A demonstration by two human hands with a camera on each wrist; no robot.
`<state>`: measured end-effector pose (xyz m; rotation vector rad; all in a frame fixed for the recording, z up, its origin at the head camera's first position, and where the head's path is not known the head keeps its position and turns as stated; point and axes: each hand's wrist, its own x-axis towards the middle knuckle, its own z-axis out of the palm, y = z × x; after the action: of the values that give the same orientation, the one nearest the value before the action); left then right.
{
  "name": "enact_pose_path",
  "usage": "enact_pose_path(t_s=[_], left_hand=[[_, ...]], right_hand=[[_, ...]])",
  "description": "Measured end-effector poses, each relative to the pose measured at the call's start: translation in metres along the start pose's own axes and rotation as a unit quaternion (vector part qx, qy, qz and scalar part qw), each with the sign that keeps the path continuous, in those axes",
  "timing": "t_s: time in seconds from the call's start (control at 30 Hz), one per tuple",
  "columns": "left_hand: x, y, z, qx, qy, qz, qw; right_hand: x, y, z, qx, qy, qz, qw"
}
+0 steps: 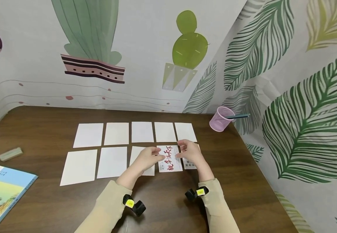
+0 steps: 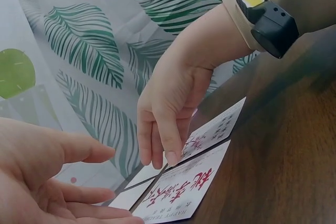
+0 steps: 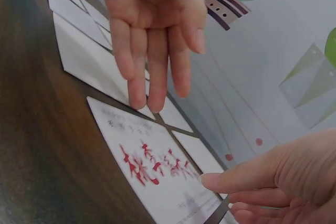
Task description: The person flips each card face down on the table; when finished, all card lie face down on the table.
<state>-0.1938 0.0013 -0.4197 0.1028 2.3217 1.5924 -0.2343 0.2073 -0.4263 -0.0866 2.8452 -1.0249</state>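
A white card with red brush-style characters lies on the brown table, between my two hands. My left hand is at its left edge, fingers extended and thumb apart, over the neighbouring blank card. My right hand hovers at the card's right edge and partly covers another printed card. In the right wrist view the right thumb is at the card's edge; whether it touches is unclear. Neither hand visibly grips anything, and the left fingers look straight.
Several blank white cards form two rows on the table. A pink pen cup holding a dark pen stands at the back right. At the left are a chalkboard-eraser-like block and a colourful book.
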Motion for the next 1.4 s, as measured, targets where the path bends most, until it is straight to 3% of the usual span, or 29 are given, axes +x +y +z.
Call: enact_pose_path(t_s=[0.47, 0.83, 1.17, 1.4], left_hand=[[0.0003, 0.0006, 0.0016, 0.004, -0.019, -0.003, 0.9998], [0.0021, -0.0009, 0.0007, 0.02, -0.017, -0.008, 0.9996], [0.0025, -0.0012, 0.0016, 0.026, -0.019, -0.008, 0.9994], [0.004, -0.0015, 0.0045, 0.032, -0.02, -0.008, 0.9993]], right_hand=[[-0.0008, 0.0013, 0.0042, -0.058, -0.024, -0.013, 0.9979], [0.0007, -0.0007, 0.0052, -0.07, -0.038, -0.024, 0.9965], [0.0006, -0.0003, 0.0076, -0.051, -0.035, -0.048, 0.997], [-0.0004, -0.0006, 0.0074, -0.009, -0.026, -0.043, 0.9987]])
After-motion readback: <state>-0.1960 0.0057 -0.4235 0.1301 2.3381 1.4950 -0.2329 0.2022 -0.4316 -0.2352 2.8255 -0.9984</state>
